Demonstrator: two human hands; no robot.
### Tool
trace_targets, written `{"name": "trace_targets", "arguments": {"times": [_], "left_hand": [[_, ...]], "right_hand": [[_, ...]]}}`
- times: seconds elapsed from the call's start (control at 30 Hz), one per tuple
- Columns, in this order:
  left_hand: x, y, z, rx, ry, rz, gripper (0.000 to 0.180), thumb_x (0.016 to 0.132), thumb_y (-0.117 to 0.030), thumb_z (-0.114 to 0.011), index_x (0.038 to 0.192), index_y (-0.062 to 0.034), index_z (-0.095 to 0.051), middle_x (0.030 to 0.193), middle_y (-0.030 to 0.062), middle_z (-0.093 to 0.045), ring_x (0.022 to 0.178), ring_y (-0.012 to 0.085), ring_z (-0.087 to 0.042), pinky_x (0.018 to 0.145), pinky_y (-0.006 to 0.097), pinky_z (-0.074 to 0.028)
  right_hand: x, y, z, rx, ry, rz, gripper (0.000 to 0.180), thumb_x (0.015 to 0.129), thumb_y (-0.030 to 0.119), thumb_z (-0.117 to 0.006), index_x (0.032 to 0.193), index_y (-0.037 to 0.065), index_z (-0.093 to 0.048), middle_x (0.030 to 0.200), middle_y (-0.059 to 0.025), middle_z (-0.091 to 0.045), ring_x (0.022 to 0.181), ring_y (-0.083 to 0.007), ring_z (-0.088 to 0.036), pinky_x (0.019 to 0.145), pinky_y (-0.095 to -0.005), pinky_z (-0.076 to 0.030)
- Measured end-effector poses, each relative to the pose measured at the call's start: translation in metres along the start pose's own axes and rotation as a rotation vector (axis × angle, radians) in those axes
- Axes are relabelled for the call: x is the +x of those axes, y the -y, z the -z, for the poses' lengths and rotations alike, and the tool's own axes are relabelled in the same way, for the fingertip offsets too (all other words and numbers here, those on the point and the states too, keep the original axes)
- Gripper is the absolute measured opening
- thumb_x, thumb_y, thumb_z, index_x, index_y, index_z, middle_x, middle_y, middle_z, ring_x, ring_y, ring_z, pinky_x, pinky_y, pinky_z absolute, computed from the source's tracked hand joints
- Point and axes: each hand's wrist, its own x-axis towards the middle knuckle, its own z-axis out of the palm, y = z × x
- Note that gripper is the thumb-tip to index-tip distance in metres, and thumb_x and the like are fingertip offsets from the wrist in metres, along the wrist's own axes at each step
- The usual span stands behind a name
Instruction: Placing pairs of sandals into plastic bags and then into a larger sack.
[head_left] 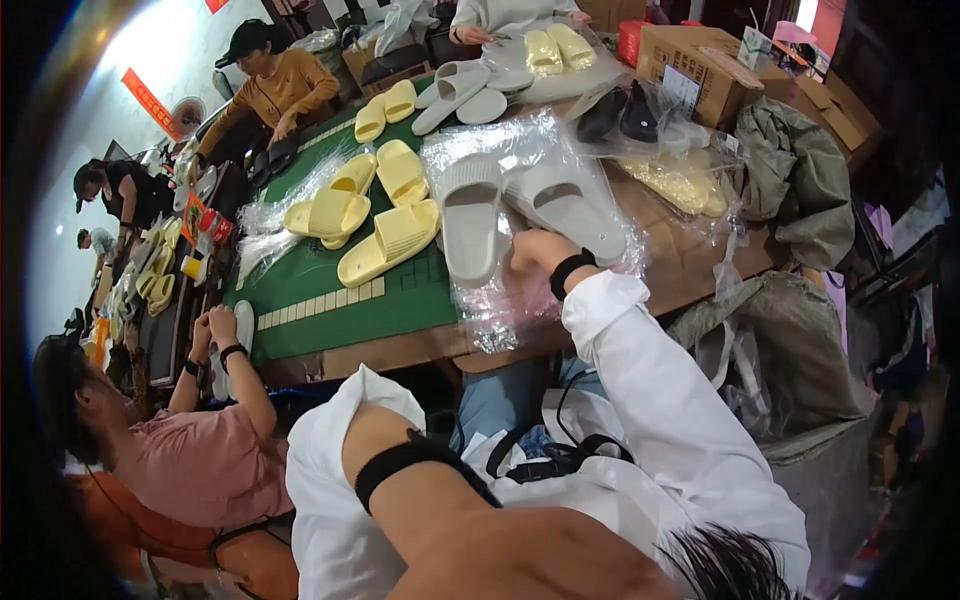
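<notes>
My right hand (pixel 537 252), a black band at its wrist, reaches in between two light grey slide slippers. Its fingers look curled downward and are partly hidden; what they grip I cannot make out. The left grey slipper (pixel 471 245) and the right grey slipper (pixel 572 205) lie on clear plastic bags (pixel 508 318), soles partly toward me. My left arm is bent back, so my left hand (pixel 545 555) shows large and close at the lower edge. It is blurred and its fingers are out of sight.
Several pale yellow slippers (pixel 390 240) lie on the green tabletop (pixel 400 312), beside a row of cream tiles (pixel 320 305). Bagged black shoes (pixel 638 113) and cardboard boxes (pixel 690 65) stand far right. A person in pink (pixel 200 455) works at left; others work at the far side.
</notes>
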Motion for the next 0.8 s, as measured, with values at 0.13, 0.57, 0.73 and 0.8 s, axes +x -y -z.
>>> {"name": "trace_targets", "arguments": {"times": [0.13,0.57,0.73,0.8], "left_hand": [[0.005,0.001,0.002,-0.251,0.108,0.123,0.025,0.091,-0.016,-0.054,0.099,0.0066,-0.060,0.088,0.0276,-0.063,0.072,0.0305,-0.063,0.066,0.034,-0.054],[0.021,-0.002,0.039,-0.024,0.653,-0.134,0.031,0.095,-0.021,-0.043,0.113,-0.0005,-0.057,0.106,0.0363,-0.055,0.089,0.0421,-0.060,0.073,0.036,-0.053],[0.031,-0.030,0.025,-0.207,0.405,0.358,0.023,0.092,-0.015,-0.050,0.107,0.0004,-0.058,0.111,0.0336,-0.054,0.091,0.0384,-0.060,0.075,0.038,-0.051],[0.028,-0.032,0.026,-0.196,0.401,0.348,0.022,0.092,-0.014,-0.050,0.107,0.0002,-0.059,0.111,0.0331,-0.055,0.091,0.0380,-0.061,0.074,0.038,-0.051]], "right_hand": [[0.000,-0.006,-0.005,0.012,-0.068,-0.005,0.034,0.071,0.018,-0.058,0.100,0.003,-0.066,0.107,-0.0206,-0.061,0.102,-0.0348,-0.059,0.086,-0.0418,-0.047],[0.005,0.005,-0.011,0.058,-0.094,-0.017,0.031,0.068,0.013,-0.056,0.093,-0.001,-0.067,0.100,-0.0251,-0.061,0.096,-0.0364,-0.061,0.082,-0.0421,-0.048],[0.009,0.003,-0.006,0.024,0.001,-0.073,0.034,0.070,0.012,-0.055,0.102,0.003,-0.065,0.110,-0.0209,-0.059,0.104,-0.0364,-0.057,0.086,-0.0454,-0.046],[0.007,0.006,-0.007,0.020,0.031,-0.076,0.036,0.074,0.014,-0.055,0.108,0.006,-0.063,0.120,-0.0170,-0.056,0.111,-0.0363,-0.053,0.090,-0.0493,-0.043]]}}
